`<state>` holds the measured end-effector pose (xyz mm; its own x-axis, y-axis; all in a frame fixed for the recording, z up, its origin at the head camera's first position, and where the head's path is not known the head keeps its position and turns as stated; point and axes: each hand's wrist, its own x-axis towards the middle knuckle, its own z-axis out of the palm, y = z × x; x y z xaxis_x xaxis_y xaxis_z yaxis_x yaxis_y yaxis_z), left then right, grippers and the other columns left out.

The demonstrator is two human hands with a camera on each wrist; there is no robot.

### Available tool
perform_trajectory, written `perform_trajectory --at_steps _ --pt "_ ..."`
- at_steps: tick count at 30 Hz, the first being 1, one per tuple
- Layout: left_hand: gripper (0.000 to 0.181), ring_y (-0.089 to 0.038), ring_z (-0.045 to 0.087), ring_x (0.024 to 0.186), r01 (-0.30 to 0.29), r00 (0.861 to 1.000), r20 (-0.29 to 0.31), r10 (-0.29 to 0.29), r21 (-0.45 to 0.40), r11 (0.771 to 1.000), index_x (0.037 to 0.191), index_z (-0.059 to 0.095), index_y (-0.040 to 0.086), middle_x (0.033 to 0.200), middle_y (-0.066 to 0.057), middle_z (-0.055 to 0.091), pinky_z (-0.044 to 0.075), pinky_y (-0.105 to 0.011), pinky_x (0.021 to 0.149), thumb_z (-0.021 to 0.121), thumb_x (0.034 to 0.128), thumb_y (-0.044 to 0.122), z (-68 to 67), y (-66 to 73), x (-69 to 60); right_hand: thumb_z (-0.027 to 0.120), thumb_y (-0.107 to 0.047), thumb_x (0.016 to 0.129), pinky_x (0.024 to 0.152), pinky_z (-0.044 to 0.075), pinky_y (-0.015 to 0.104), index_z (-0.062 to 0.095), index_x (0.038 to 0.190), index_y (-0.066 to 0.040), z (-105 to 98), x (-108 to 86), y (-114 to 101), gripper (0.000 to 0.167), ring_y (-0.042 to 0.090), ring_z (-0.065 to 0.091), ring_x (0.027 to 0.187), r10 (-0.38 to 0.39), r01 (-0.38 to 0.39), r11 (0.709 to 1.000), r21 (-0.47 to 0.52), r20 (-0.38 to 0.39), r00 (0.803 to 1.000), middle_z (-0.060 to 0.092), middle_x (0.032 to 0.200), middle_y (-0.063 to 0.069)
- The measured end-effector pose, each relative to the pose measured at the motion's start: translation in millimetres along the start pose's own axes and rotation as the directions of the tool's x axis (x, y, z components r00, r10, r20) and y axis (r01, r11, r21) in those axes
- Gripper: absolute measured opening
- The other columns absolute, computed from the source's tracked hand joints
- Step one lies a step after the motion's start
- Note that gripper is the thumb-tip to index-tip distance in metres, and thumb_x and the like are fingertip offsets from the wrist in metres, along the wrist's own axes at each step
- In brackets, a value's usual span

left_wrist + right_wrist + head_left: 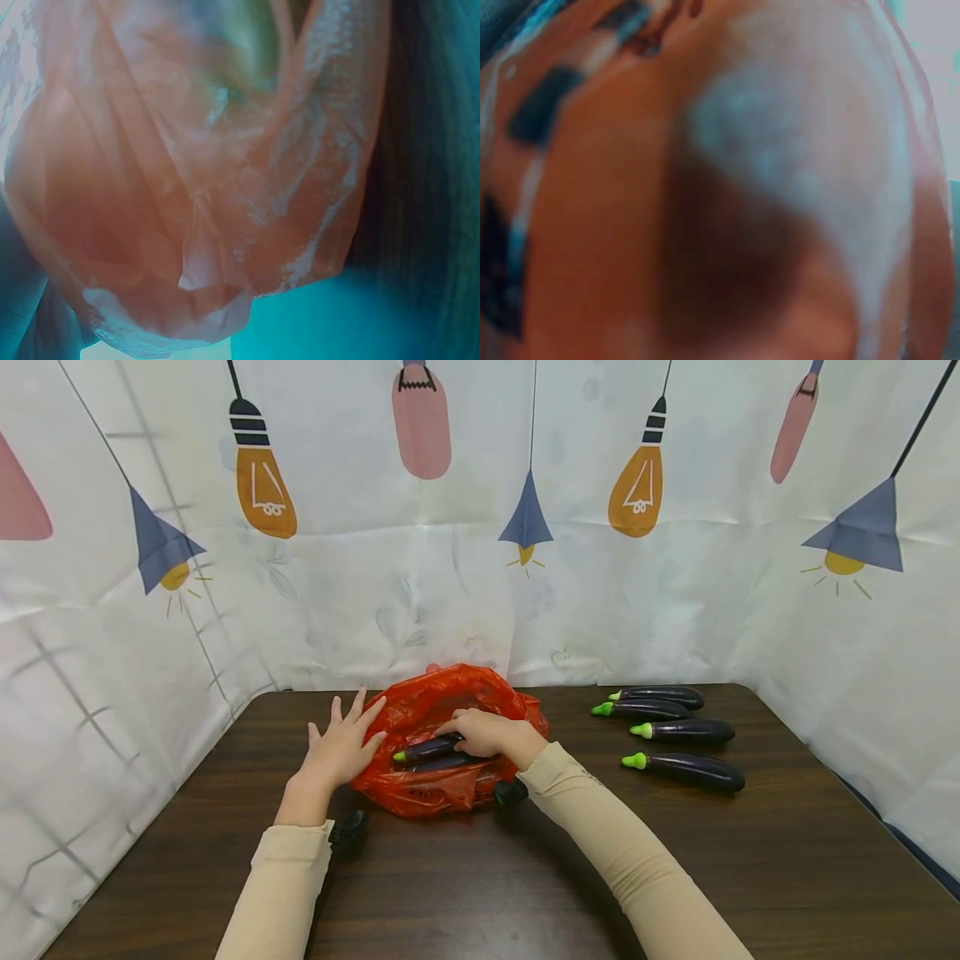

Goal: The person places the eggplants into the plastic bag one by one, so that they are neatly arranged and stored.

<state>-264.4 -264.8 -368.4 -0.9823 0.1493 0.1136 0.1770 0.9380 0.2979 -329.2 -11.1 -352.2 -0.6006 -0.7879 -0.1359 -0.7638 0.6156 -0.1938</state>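
Observation:
An orange-red plastic bag (442, 797) lies with its mouth open in the middle of the table. Inside it, my right hand (483, 732) grips a dark purple eggplant (427, 749) near its blunt end, its green stem pointing left. Just below that one, another eggplant (450, 763) is partly covered by the bag. My left hand (337, 750) has its fingers spread, and its thumb side touches the bag's left rim. Close up, bag plastic (202, 195) fills most of the left wrist view, with a blurred green patch behind it. In the right wrist view, the bag (592, 225) is badly blurred.
To the right of the bag, several eggplants (682, 732) lie in a loose column, their green stems to the left. Behind the dark wooden table (450, 885) hangs a white curtain (465, 593) printed with lamps and bulbs. It also rises along both sides.

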Motion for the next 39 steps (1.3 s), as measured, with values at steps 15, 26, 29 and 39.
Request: perform_trajectory --at_steps 15,26,29,39 --pt "0.066 -0.054 -0.006 0.150 0.011 1.000 0.006 -0.011 -0.008 1.000 0.165 0.025 0.014 0.171 -0.018 0.002 -0.004 -0.085 0.104 0.053 0.1070 0.032 -1.9 1.2 -0.8 0.063 -0.015 0.104 0.109 0.045 0.035 0.062 0.144 -0.015 -3 3.5 -1 0.040 0.022 0.058 0.129 -0.003 -0.001 0.993 0.117 0.030 1.000 0.062 0.141 0.006" --pt "0.067 -0.054 -0.006 0.150 0.010 1.000 0.010 -0.010 -0.007 1.000 0.165 0.024 0.014 0.171 -0.018 0.002 -0.004 -0.085 0.104 0.053 0.1067 0.031 0.5 0.5 0.0 0.063 -0.020 0.104 0.110 0.044 0.035 0.060 0.145 -0.014 3 -4.1 6 0.042 0.020 0.058 0.128 -0.014 0.015 0.988 0.151 -0.012 1.000 0.061 0.142 0.004" --pt "0.067 -0.054 -0.007 0.151 0.011 1.000 0.012 -0.011 -0.006 1.000 0.165 0.023 0.015 0.171 -0.018 0.002 -0.005 -0.085 0.104 0.053 0.1070 0.032 0.3 0.7 0.1 0.063 -0.019 0.104 0.111 0.044 0.036 0.060 0.145 -0.012 0 -7.6 6 0.042 0.020 0.057 0.130 -0.016 0.019 0.986 0.167 -0.020 1.000 0.062 0.142 0.005" --pt "0.068 -0.054 -0.006 0.150 0.010 1.000 0.017 -0.010 -0.001 1.000 0.165 0.023 0.015 0.171 -0.018 0.002 -0.004 -0.085 0.104 0.052 0.1071 0.032 1.4 -0.8 0.5 0.062 -0.017 0.105 0.114 0.039 0.039 0.061 0.145 -0.011 -8 -21.8 7 0.041 0.023 0.053 0.134 -0.052 0.063 0.986 0.154 -0.073 0.996 0.061 0.142 0.007"
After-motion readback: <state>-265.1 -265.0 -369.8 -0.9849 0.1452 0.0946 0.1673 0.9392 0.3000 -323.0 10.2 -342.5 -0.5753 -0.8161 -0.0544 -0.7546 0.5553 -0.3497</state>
